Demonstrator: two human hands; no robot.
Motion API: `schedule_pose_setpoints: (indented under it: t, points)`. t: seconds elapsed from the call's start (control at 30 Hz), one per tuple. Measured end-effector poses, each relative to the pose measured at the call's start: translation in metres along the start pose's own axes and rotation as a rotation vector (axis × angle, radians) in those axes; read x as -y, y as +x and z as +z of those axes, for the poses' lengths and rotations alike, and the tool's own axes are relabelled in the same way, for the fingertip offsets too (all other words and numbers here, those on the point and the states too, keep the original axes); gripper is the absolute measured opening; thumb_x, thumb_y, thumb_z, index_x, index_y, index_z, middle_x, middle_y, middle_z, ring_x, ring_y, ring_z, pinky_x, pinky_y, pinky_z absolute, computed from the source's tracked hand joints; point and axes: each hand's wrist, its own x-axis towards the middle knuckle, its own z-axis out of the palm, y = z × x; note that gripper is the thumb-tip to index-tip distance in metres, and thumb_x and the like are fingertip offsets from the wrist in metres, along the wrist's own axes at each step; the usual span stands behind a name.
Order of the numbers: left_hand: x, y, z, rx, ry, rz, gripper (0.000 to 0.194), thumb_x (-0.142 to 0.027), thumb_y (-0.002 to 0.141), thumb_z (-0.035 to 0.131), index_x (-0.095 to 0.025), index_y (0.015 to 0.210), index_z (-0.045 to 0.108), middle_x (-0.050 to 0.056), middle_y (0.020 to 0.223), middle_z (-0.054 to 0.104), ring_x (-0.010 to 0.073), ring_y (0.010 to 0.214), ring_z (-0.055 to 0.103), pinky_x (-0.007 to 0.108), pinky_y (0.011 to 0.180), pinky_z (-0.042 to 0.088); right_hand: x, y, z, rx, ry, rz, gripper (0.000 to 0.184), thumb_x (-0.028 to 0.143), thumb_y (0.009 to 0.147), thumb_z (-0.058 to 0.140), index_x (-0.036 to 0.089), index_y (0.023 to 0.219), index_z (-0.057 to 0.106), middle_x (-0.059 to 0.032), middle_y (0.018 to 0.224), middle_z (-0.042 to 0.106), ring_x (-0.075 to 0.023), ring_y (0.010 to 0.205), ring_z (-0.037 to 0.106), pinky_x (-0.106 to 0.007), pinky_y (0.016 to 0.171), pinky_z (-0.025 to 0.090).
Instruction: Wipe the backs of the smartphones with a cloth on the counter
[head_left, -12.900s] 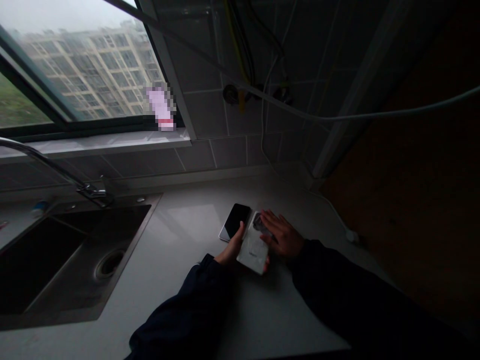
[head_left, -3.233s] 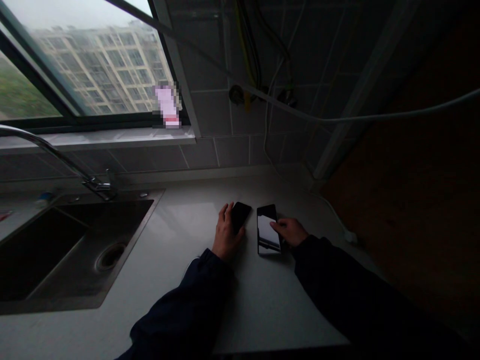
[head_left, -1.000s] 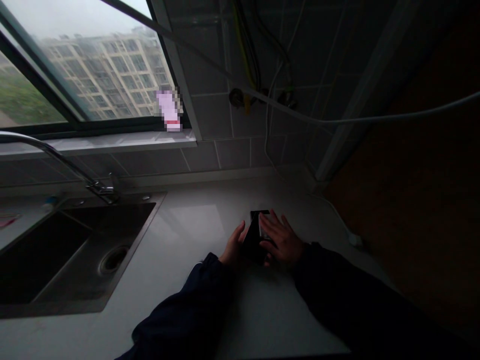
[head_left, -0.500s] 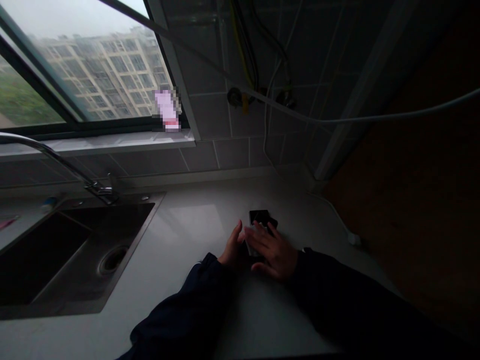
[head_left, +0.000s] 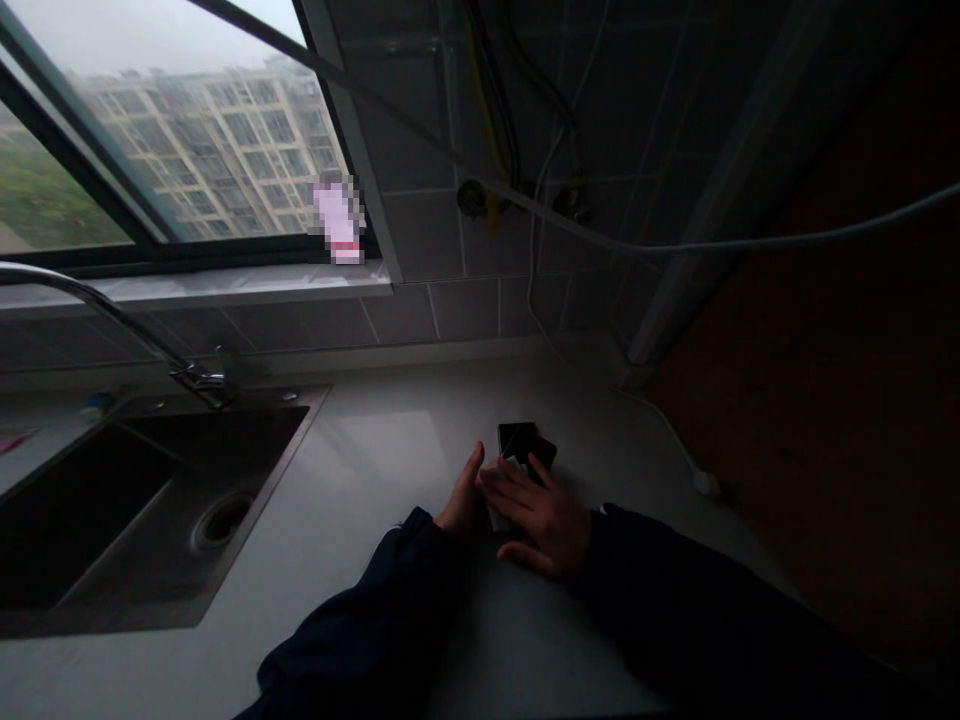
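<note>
Two dark phones lie stacked, slightly askew, on the pale countertop. My right hand lies flat on top of the stack, fingers spread and pointing left. The side of my left hand presses against the stack's left edge, with the thumb raised. Only the far ends of the phones show beyond my fingers. Both sleeves are dark.
A steel sink with a curved tap is set into the counter at the left. A window and tiled wall stand behind. A white cable runs to a plug at the right, near the counter's edge.
The phones lay side by side 3.2 s ago; now they are stacked. Over the last second my right hand slid a little toward me and leftward across the stack.
</note>
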Motion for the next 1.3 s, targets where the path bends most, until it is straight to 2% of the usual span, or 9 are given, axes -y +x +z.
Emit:
schedule_pose_setpoints:
  t: [0.2, 0.4, 0.47, 0.67, 0.73, 0.9, 0.97, 1.13, 1.3]
  points:
    - [-0.001, 0.002, 0.001, 0.278, 0.07, -0.01, 0.078, -0.074, 0.093, 0.03, -0.026, 0.154, 0.036, 0.013, 0.096, 0.073, 0.0323, 0.07, 0.073, 0.044, 0.06, 0.056, -0.035, 0.0, -0.008, -0.075, -0.086, 0.258, 0.067, 0.052, 0.102, 0.042, 0.014, 0.156, 0.034, -0.0188, 0.159, 0.037, -0.0402, 0.152, 0.022, -0.073, 0.114, 0.024]
    - [-0.001, 0.002, 0.001, -0.023, -0.024, -0.004, 0.079, -0.069, 0.093, 0.041, -0.007, 0.141, 0.054, 0.018, 0.1, 0.075, 0.0295, 0.088, 0.074, 0.038, 0.086, 0.054, -0.006, 0.0, 0.001, 0.0, 0.01, -0.059, 0.075, 0.063, 0.099, 0.042, 0.015, 0.156, 0.034, -0.0154, 0.157, 0.041, -0.0328, 0.151, 0.027, -0.062, 0.121, 0.021]
    - [-0.002, 0.001, 0.001, -0.035, -0.029, -0.015, 0.08, -0.071, 0.093, 0.039, -0.007, 0.14, 0.054, 0.017, 0.097, 0.075, 0.0288, 0.086, 0.074, 0.037, 0.084, 0.055, -0.007, 0.001, -0.003, 0.019, 0.022, -0.074, 0.074, 0.062, 0.099, 0.043, 0.016, 0.156, 0.034, -0.014, 0.158, 0.04, -0.0328, 0.152, 0.027, -0.064, 0.121, 0.019]
    - [-0.002, 0.0, 0.001, 0.289, 0.071, -0.047, 0.082, -0.078, 0.091, 0.028, -0.026, 0.153, 0.037, 0.014, 0.098, 0.074, 0.0321, 0.068, 0.074, 0.044, 0.061, 0.056, -0.036, 0.002, -0.015, -0.048, -0.065, 0.186, 0.062, 0.046, 0.102, 0.046, 0.014, 0.154, 0.039, -0.0189, 0.156, 0.042, -0.0381, 0.149, 0.032, -0.07, 0.114, 0.029]
    - [-0.001, 0.001, -0.001, 0.22, 0.043, -0.028, 0.081, -0.076, 0.091, 0.032, -0.023, 0.152, 0.039, 0.014, 0.102, 0.074, 0.0306, 0.072, 0.074, 0.044, 0.069, 0.056, -0.028, 0.002, -0.01, -0.055, -0.064, 0.148, 0.066, 0.049, 0.1, 0.048, 0.012, 0.154, 0.038, -0.0196, 0.156, 0.041, -0.0375, 0.149, 0.031, -0.067, 0.115, 0.03]
    - [-0.002, 0.003, -0.004, -0.1, -0.043, -0.016, 0.085, -0.074, 0.091, 0.04, -0.007, 0.142, 0.052, 0.018, 0.104, 0.075, 0.03, 0.09, 0.074, 0.039, 0.089, 0.053, -0.001, 0.003, 0.002, -0.02, 0.007, -0.062, 0.077, 0.062, 0.098, 0.045, 0.011, 0.155, 0.036, -0.0175, 0.156, 0.042, -0.0326, 0.15, 0.031, -0.061, 0.121, 0.024]
    - [-0.003, 0.002, -0.002, -0.067, -0.048, 0.0, 0.086, -0.075, 0.092, 0.033, -0.008, 0.144, 0.049, 0.018, 0.101, 0.075, 0.0301, 0.086, 0.074, 0.042, 0.086, 0.054, -0.008, 0.003, -0.002, -0.028, 0.004, -0.041, 0.07, 0.057, 0.101, 0.042, 0.012, 0.154, 0.037, -0.0171, 0.155, 0.044, -0.0318, 0.149, 0.034, -0.062, 0.12, 0.024]
    - [-0.003, 0.0, 0.003, 0.24, 0.007, -0.048, 0.09, -0.083, 0.087, 0.026, -0.023, 0.154, 0.037, 0.016, 0.098, 0.074, 0.0331, 0.068, 0.073, 0.05, 0.069, 0.055, -0.032, 0.002, -0.012, -0.087, -0.024, 0.148, 0.062, 0.048, 0.103, 0.041, 0.012, 0.153, 0.041, -0.0189, 0.156, 0.042, -0.0359, 0.149, 0.031, -0.065, 0.116, 0.029]
    - [-0.002, 0.002, -0.002, -0.014, -0.06, 0.004, 0.084, -0.075, 0.092, 0.034, -0.01, 0.143, 0.051, 0.019, 0.107, 0.073, 0.0316, 0.092, 0.074, 0.043, 0.089, 0.053, -0.003, 0.001, 0.001, -0.078, 0.029, -0.018, 0.076, 0.065, 0.099, 0.036, 0.011, 0.151, 0.044, -0.017, 0.156, 0.043, -0.0321, 0.151, 0.03, -0.056, 0.122, 0.025]
